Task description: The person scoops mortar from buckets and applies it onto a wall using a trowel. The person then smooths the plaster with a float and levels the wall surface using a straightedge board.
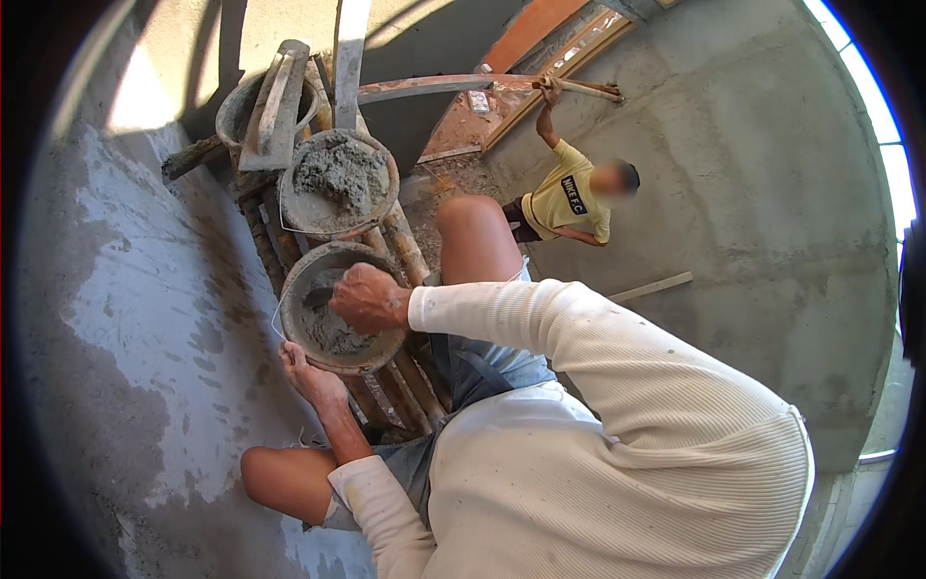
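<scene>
My right hand (369, 297) is closed in a fist over the nearer bucket (297, 340). It grips a trowel, whose handle is hidden by the fist; a little of its grey blade (316, 297) shows at the mortar. Wet grey mortar (333, 331) lies inside this bucket. At the bucket's lower left rim, where the thin wire handle (274, 323) meets it, my left hand (313, 379) has its fingers closed on the edge. Just beyond, a second bucket (391, 183) holds a heap of mortar (342, 174).
Both buckets stand on a platform of wooden poles (405, 246). A third bucket (231, 116) behind carries a long plastering float (275, 111). Patchy plastered wall (145, 318) runs along the left. Below at right, a person in a yellow shirt (569, 193) grasps a long pole (593, 92).
</scene>
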`<state>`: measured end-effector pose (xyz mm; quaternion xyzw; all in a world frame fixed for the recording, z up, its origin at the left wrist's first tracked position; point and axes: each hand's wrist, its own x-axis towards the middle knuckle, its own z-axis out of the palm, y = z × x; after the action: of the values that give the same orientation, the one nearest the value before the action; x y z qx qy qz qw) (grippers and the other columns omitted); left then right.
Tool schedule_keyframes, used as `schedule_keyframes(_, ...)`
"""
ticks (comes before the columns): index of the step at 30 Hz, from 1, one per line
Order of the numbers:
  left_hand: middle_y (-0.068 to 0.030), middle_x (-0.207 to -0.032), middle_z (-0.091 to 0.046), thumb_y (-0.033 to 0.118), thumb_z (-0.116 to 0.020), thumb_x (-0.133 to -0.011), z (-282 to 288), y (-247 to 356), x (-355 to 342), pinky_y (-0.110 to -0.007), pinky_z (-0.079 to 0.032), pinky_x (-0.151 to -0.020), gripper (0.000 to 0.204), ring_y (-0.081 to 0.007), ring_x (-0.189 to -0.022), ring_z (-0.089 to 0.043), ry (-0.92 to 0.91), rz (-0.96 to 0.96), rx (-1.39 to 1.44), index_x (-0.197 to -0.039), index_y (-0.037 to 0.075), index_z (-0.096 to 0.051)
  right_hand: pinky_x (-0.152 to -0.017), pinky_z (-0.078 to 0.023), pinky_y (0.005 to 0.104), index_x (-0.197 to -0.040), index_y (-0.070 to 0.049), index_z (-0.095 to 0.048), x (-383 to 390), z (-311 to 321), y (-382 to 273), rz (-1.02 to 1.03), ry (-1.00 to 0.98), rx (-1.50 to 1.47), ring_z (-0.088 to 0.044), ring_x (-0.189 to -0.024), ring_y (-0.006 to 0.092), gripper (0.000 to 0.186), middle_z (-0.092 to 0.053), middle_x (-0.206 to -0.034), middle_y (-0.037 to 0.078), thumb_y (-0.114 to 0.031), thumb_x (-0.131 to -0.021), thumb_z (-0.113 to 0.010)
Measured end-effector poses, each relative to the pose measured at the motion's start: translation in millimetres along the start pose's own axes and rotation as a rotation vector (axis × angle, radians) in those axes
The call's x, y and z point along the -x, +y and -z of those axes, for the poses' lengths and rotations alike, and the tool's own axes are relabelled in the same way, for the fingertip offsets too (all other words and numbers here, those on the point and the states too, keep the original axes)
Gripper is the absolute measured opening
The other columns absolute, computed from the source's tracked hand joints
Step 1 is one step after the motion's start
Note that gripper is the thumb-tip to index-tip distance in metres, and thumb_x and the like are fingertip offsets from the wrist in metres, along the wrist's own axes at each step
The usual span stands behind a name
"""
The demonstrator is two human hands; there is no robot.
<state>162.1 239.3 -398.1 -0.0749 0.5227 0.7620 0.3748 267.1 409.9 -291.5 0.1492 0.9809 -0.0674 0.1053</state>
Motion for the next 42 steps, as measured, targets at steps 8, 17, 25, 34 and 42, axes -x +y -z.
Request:
schedule_keyframes(8, -0.0101, -0.133, -0.061, 0.021, -0.055, -0.110, -1.7, 10.3, 14.1, -0.039, -0.046, -0.106, 0.028, -0.0217, -0.120, -0.059, 0.119, -0.017, 0.015, -0.131, 0.002, -0.057, -0.067, -0.056, 0.0411, -0.074, -0.010, -0.075, -11.2, 53.7, -8.3, 0.269, -0.032, 0.081, -0.074, -0.073, 0.0301, 0.013, -0.072, -0.070, 0.010, -0.021, -0.079, -0.073)
schedule_keyframes(17, -0.0129, -0.137, -0.060, 0.025, -0.054, -0.111, 0.2, -1.7, 5.6, -0.040, -0.045, -0.109, 0.034, -0.0235, -0.124, -0.058, 0.082, -0.075, -0.056, -0.134, 0.000, -0.055, -0.065, -0.060, 0.0456, -0.086, 0.000, -0.076, 0.8, -17.1, 22.7, -0.302, -0.559, -0.388, -0.075, -0.073, 0.0281, 0.030, -0.075, -0.080, 0.017, -0.029, -0.087, -0.067)
schedule_keyframes(25, -0.0145, -0.141, -0.057, 0.028, -0.048, -0.113, -14.4, 7.5, 6.1, -0.040, -0.045, -0.110, 0.039, -0.0239, -0.125, -0.058, 0.121, -0.027, -0.151, -0.139, -0.001, -0.052, -0.045, -0.049, 0.0354, -0.088, -0.002, -0.062, 33.7, -44.5, -5.0, -0.807, -0.708, -1.553, -0.057, -0.054, 0.0180, 0.037, -0.061, -0.072, 0.008, -0.034, -0.105, -0.051)
schedule_keyframes(34, -0.0130, -0.137, -0.059, 0.029, -0.049, -0.113, 13.7, 6.4, -15.2, -0.040, -0.046, -0.108, 0.038, -0.0232, -0.122, -0.058, 0.198, -0.033, -0.085, -0.136, 0.000, -0.056, -0.059, -0.057, 0.0473, -0.081, 0.001, -0.071, 28.0, 16.0, 3.8, -0.361, -0.052, -0.635, -0.074, -0.066, 0.0319, 0.048, -0.073, -0.076, 0.021, -0.040, -0.102, -0.059)
schedule_keyframes(42, -0.0128, -0.135, -0.060, 0.029, -0.049, -0.112, 19.9, 7.4, -19.4, -0.041, -0.045, -0.109, 0.036, -0.0247, -0.124, -0.057, 0.194, -0.032, -0.130, -0.134, 0.001, -0.056, -0.075, -0.061, 0.0459, -0.083, -0.003, -0.079, 13.7, -20.6, -10.3, 0.047, -0.226, -0.216, -0.077, -0.082, 0.0363, 0.020, -0.076, -0.082, 0.021, -0.020, -0.077, -0.070)
